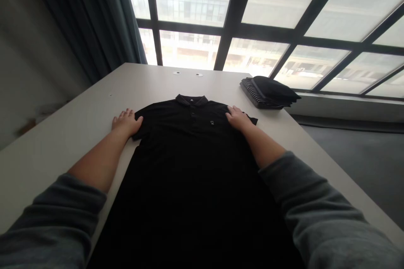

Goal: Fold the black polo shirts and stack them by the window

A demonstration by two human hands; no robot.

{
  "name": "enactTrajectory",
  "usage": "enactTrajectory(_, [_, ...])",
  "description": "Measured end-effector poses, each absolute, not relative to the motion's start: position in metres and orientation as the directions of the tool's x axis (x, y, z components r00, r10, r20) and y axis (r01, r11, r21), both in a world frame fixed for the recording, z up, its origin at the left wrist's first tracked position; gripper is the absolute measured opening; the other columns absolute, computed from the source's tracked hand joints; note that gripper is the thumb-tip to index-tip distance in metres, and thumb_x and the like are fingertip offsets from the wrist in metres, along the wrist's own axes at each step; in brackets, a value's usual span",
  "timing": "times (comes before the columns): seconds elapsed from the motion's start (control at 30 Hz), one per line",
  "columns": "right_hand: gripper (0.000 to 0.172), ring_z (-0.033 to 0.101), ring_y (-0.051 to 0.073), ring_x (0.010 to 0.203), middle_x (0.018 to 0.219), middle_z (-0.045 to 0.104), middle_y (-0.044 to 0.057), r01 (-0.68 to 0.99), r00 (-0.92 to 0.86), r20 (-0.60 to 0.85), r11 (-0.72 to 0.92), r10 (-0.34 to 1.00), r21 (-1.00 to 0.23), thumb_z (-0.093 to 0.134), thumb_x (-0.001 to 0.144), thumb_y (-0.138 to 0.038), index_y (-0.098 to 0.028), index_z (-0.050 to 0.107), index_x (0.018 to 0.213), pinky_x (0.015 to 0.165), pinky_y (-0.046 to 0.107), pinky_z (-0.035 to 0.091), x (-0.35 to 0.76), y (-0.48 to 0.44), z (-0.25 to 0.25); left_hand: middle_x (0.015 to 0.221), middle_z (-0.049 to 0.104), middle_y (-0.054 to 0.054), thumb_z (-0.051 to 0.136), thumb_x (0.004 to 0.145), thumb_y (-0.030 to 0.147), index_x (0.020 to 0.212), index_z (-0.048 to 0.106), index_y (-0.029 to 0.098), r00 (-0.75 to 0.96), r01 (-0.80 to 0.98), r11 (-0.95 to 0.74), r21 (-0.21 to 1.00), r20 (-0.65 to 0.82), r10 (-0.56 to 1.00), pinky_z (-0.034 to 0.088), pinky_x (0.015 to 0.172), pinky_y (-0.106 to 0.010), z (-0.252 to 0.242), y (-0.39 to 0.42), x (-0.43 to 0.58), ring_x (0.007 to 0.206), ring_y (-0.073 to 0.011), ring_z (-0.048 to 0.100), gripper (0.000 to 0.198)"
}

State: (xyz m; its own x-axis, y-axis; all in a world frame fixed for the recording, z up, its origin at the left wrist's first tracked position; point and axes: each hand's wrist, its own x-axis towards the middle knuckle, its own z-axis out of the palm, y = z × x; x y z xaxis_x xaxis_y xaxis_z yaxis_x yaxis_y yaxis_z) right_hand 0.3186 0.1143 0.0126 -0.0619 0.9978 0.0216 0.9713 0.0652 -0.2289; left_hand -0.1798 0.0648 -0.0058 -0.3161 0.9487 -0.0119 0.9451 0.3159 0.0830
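Observation:
A black polo shirt (192,176) lies spread face up on the white table, its collar (192,100) at the far end and a small light emblem on the chest. My left hand (127,122) rests at the edge of the left sleeve as I see it, fingers stretched out and the thumb touching the cloth. Flat on the shirt near the opposite sleeve is my right hand (237,117), its fingers extended. Neither hand grips anything. The shirt's lower end runs out of the bottom of the view.
Folded dark garments (271,91), one striped, are stacked at the table's far right edge. Two small white oval pieces (188,74) sit near the back edge of the table (78,122). Behind it stand a large window and a dark curtain (91,17).

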Motion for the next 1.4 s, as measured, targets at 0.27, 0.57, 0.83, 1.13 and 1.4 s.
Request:
enactTrajectory(0.27, [0.071, 0.014, 0.029, 0.164, 0.176, 0.011, 0.007, 0.995, 0.064, -0.117, -0.072, 0.991, -0.063, 0.025, 0.107, -0.055, -0.026, 0.023, 0.171, 0.129, 0.064, 0.016, 0.397, 0.078, -0.009, 0.175, 0.021, -0.015, 0.023, 0.100, 0.059, 0.167, 0.030, 0.007, -0.320, 0.945, 0.321, 0.064, -0.030, 0.947, 0.020, 0.130, -0.057, 0.000, 0.062, -0.175, 0.161, -0.0336, 0.021, 0.085])
enactTrajectory(0.57, [0.084, 0.017, 0.037, 0.162, 0.174, 0.016, 0.019, 0.978, 0.188, -0.043, -0.191, 0.981, -0.079, 0.031, 0.104, -0.064, -0.012, 0.026, 0.170, 0.128, 0.062, 0.022, 0.407, 0.088, -0.013, 0.143, 0.061, -0.029, 0.059, 0.082, 0.074, 0.129, 0.071, 0.015, -0.507, 0.862, 0.505, 0.049, 0.071, 0.859, 0.046, 0.103, -0.069, 0.019, 0.034, -0.195, 0.130, -0.0531, 0.055, 0.076])
enactTrajectory(0.83, [0.058, 0.021, 0.039, 0.160, 0.170, 0.031, 0.016, 0.993, -0.078, 0.139, 0.089, 0.987, -0.075, 0.043, 0.105, -0.041, -0.017, 0.051, 0.157, 0.128, 0.070, 0.015, 0.348, 0.050, 0.035, 0.123, 0.072, -0.017, 0.059, 0.094, 0.046, 0.133, 0.057, 0.019, -0.523, 0.800, 0.414, 0.434, 0.168, 0.835, 0.056, 0.098, -0.046, 0.031, 0.034, -0.184, 0.112, -0.0348, 0.070, 0.047])
enactTrajectory(1.13, [0.064, 0.031, 0.036, 0.158, 0.167, 0.037, 0.015, 0.653, -0.729, 0.007, 0.699, 0.684, -0.293, 0.049, 0.105, -0.053, -0.016, 0.049, 0.158, 0.128, 0.066, 0.023, 0.088, -0.003, 0.046, 0.127, 0.071, -0.011, 0.059, 0.096, 0.038, 0.129, 0.061, 0.020, -0.420, 0.837, 0.225, 0.499, 0.322, 0.848, 0.053, 0.104, -0.041, 0.068, 0.051, -0.169, 0.117, -0.0292, 0.067, 0.037])
enactTrajectory(1.4, [0.078, 0.029, 0.043, 0.157, 0.166, 0.031, 0.029, 0.664, -0.695, 0.001, 0.643, 0.719, -0.382, 0.050, 0.103, -0.060, -0.004, 0.046, 0.157, 0.125, 0.072, 0.019, 0.003, -0.040, 0.029, 0.126, 0.072, -0.010, 0.060, 0.094, 0.024, 0.125, 0.068, 0.020, -0.065, 0.951, -0.043, 0.305, 0.334, 0.941, 0.051, 0.106, -0.038, 0.093, 0.061, -0.122, 0.117, -0.0278, 0.067, 0.033])
